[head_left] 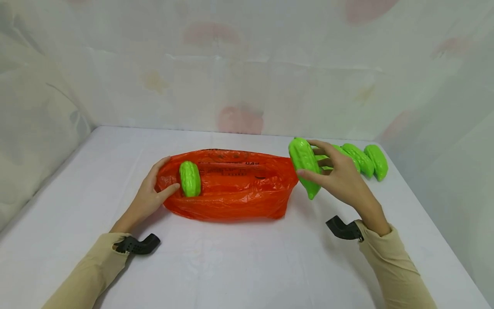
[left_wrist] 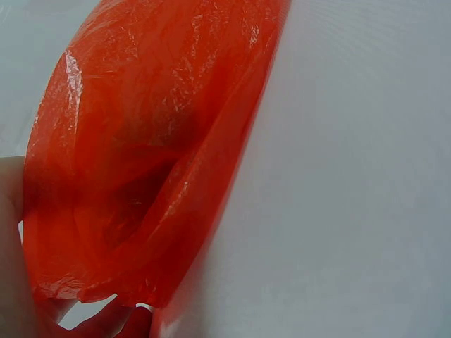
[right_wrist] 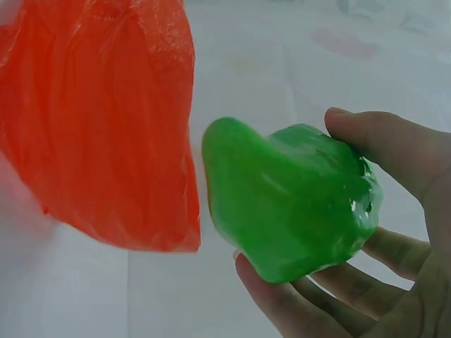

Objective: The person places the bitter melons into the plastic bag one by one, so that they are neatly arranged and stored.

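Note:
An orange-red plastic bag (head_left: 231, 208) lies on the white table with its mouth spread wide and dark print on its inner wall. My left hand (head_left: 152, 191) holds the bag's left end, thumb at the rim and fingers round the outside; in the left wrist view the fingers are partly behind the film. One bright green bitter melon (head_left: 190, 179) shows in the bag's mouth beside that thumb. Raised at the bag's right end, my right hand (head_left: 341, 174) grips another glossy bitter melon (right_wrist: 289, 201) between thumb and fingers, its pointed tip downward in the head view.
Several more green bitter melons (head_left: 376, 162) lie at the table's far right, partly hidden behind my right hand. White sheeting (head_left: 308, 94) with faint coloured patches stands behind the table (head_left: 247, 266) and along its sides. Each wrist carries a black mount (head_left: 139, 244).

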Available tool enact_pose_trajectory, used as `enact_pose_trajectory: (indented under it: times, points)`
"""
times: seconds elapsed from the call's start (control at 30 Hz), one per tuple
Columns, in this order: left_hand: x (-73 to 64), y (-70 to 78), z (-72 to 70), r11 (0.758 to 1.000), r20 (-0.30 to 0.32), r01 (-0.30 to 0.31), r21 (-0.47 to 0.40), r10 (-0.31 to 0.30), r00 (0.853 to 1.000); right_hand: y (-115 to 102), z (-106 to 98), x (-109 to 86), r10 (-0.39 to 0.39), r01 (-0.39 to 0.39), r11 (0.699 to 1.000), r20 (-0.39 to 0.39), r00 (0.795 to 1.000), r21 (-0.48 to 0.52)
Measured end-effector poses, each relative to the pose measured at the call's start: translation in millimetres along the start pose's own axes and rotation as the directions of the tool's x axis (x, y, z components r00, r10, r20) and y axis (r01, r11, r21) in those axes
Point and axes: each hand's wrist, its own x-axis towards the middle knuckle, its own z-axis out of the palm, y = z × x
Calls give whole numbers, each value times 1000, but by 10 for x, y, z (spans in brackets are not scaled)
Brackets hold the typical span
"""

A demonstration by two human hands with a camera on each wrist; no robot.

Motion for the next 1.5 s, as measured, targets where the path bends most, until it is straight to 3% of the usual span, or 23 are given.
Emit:
enact_pose_trajectory:
  times: [1.5]
  points:
    - [5,5,-1,1000,0,10,-2,-10,1000,-297,574,487,-51,42,994,92,994,100]
